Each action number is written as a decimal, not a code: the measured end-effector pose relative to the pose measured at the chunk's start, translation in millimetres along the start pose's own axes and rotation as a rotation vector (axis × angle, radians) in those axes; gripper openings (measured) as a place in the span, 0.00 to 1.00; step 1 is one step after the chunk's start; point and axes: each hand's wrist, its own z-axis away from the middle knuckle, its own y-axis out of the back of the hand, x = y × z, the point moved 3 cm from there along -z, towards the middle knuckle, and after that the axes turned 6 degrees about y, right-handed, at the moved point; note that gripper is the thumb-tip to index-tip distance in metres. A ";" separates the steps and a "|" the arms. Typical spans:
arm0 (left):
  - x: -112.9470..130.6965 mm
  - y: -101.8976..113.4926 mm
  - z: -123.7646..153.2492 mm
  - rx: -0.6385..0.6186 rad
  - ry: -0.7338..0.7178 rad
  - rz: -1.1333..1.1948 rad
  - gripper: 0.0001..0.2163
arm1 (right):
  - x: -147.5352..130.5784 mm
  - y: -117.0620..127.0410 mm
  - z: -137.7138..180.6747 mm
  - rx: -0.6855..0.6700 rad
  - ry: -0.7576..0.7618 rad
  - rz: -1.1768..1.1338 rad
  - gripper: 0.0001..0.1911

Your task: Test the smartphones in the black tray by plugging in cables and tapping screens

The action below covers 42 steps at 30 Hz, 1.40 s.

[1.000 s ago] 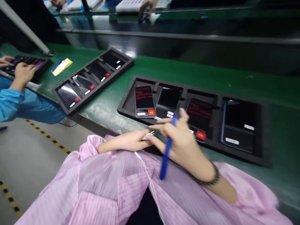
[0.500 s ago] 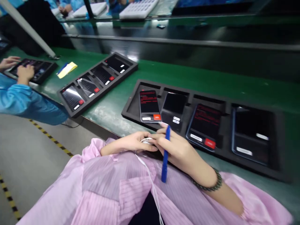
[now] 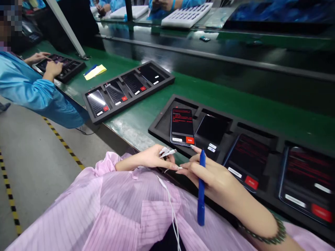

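My left hand (image 3: pixel 148 158) is closed around several white cables, whose plugs (image 3: pixel 167 152) stick up past its fingers. A blue pen (image 3: pixel 201 195) is tucked between the fingers of my right hand (image 3: pixel 213 176). That hand's fingertips also pinch a small white tip beside my left thumb. White cable strands (image 3: pixel 172 212) hang down over my pink striped smock. Just beyond my right hand, a phone (image 3: pixel 182 122) with red text lies askew on a black tray (image 3: pixel 160 128). The tray's other slots hold a dark-screened phone (image 3: pixel 214 129) and phones with red labels on screen.
A second black tray of phones (image 3: pixel 128 94) stands to the left. Past it lie a yellow paper (image 3: pixel 95 72) and a co-worker's tray (image 3: pixel 75 66), with that person's hands over it. A slanted post (image 3: pixel 66 29) rises there. White foam trays (image 3: pixel 188 15) are across the bench.
The view has shifted, so the trays sit lower and further right. The cable plugs now stand out above my left hand. The rightmost phone's screen now shows red text.
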 end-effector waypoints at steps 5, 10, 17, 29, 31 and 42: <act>-2.7 -1.4 1.0 -0.140 -0.002 0.026 0.23 | 0.3 2.8 -12.0 -0.077 0.031 -0.045 0.12; 0.2 2.1 -1.6 0.122 -0.040 -0.002 0.14 | 62.1 17.5 -29.3 -0.130 -0.017 0.084 0.17; 0.2 -10.3 -7.9 0.408 -0.112 -0.195 0.14 | 196.9 -4.3 -49.4 -0.254 -0.446 0.199 0.20; 8.7 -18.0 -9.8 0.481 -0.109 -0.348 0.11 | 207.0 -12.8 -45.5 -0.228 -0.498 0.333 0.20; 8.2 -16.2 -7.6 0.513 -0.106 -0.338 0.12 | 205.9 -15.1 -45.8 -0.225 -0.523 0.305 0.18; 4.1 -12.1 -2.9 0.562 -0.058 -0.310 0.13 | 199.9 -12.3 -51.9 -0.208 -0.590 0.214 0.17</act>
